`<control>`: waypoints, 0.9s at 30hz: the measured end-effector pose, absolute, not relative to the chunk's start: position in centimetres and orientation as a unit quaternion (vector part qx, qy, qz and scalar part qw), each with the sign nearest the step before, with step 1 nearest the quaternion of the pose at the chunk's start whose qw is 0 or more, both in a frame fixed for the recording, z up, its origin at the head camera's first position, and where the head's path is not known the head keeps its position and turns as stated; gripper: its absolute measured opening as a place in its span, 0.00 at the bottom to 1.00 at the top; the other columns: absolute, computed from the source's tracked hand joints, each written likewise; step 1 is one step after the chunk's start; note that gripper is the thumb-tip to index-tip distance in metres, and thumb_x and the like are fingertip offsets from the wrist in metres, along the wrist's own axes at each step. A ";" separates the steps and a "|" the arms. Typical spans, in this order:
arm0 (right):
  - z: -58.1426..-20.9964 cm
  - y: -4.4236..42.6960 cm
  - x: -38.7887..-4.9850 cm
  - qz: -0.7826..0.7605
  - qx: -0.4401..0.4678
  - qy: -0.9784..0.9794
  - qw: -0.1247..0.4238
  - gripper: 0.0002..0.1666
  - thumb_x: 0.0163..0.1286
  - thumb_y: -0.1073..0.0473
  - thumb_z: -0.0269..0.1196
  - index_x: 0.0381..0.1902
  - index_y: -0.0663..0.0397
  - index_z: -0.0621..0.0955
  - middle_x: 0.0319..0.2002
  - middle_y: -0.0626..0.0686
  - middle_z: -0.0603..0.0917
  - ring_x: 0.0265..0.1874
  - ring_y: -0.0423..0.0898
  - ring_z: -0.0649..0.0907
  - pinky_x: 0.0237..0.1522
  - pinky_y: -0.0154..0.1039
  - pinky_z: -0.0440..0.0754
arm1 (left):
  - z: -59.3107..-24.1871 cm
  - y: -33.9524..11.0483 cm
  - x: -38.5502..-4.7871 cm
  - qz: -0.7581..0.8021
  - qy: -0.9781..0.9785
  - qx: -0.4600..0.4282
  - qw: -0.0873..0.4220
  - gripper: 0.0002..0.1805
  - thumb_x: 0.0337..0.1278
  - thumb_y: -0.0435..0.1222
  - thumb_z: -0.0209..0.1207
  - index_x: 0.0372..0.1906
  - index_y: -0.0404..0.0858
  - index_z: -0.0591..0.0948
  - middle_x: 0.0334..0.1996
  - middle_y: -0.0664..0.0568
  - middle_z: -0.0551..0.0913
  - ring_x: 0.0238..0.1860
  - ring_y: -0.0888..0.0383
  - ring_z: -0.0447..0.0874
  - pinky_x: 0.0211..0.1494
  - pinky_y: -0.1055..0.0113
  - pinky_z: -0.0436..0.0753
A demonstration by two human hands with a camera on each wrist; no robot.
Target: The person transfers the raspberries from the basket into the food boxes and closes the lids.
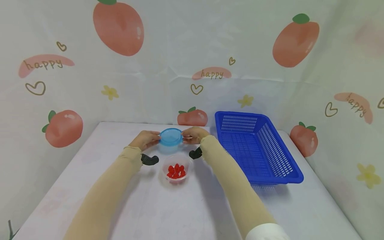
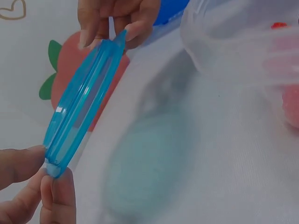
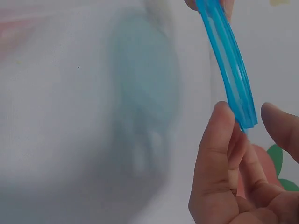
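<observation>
A round translucent blue lid (image 1: 171, 136) is held above the table. My left hand (image 1: 146, 140) pinches its left edge between thumb and fingers, plainly seen in the left wrist view. At the opposite edge, my right hand (image 1: 195, 135) touches the lid with its fingers (image 3: 215, 149), while its thumb (image 3: 279, 122) stands apart from the rim. Below the lid, nearer me, a clear plastic bowl (image 1: 187, 163) stands on the table with several small red strawberry-like pieces (image 1: 176, 171) inside. Part of this bowl also shows in the left wrist view.
To the right sits a large blue plastic basket (image 1: 277, 143) with slotted sides, close to my right forearm. Everything stands on a white-covered table (image 1: 177, 213). Behind it hangs a white cloth (image 1: 168, 43) printed with red fruit. A greenish shadow (image 2: 145, 163) of the lid falls on the tabletop.
</observation>
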State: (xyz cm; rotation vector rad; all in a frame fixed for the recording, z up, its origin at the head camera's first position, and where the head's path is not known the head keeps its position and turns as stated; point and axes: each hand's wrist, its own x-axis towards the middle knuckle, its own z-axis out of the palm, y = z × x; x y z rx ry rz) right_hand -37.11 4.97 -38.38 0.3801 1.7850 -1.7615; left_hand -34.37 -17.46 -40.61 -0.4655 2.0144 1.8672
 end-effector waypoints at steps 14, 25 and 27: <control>-36.9 6.0 -36.2 -0.640 0.091 0.694 0.316 0.02 0.68 0.67 0.60 0.35 0.62 0.79 0.35 0.55 0.76 0.30 0.45 0.80 0.31 0.33 0.86 | -38.6 -17.6 -33.3 0.667 0.714 -0.110 0.182 0.27 0.64 0.31 0.58 0.66 0.32 0.69 0.58 0.42 0.73 0.46 0.56 0.78 0.68 0.59 0.72; -35.4 7.1 -34.3 -0.633 0.040 0.713 0.298 0.03 0.69 0.64 0.60 0.40 0.56 0.76 0.32 0.51 0.79 0.34 0.45 0.81 0.33 0.34 0.85 | -37.4 -17.6 -31.7 0.657 0.734 -0.051 0.166 0.28 0.61 0.32 0.62 0.64 0.31 0.70 0.34 0.55 0.84 0.33 0.62 0.84 0.53 0.65 0.83; -35.3 7.2 -33.8 -0.634 0.038 0.716 0.288 0.05 0.69 0.65 0.60 0.41 0.56 0.75 0.33 0.51 0.79 0.33 0.45 0.81 0.32 0.34 0.85 | -37.3 -17.4 -31.4 0.650 0.742 -0.045 0.161 0.27 0.61 0.33 0.62 0.64 0.32 0.70 0.36 0.53 0.84 0.35 0.61 0.84 0.55 0.62 0.82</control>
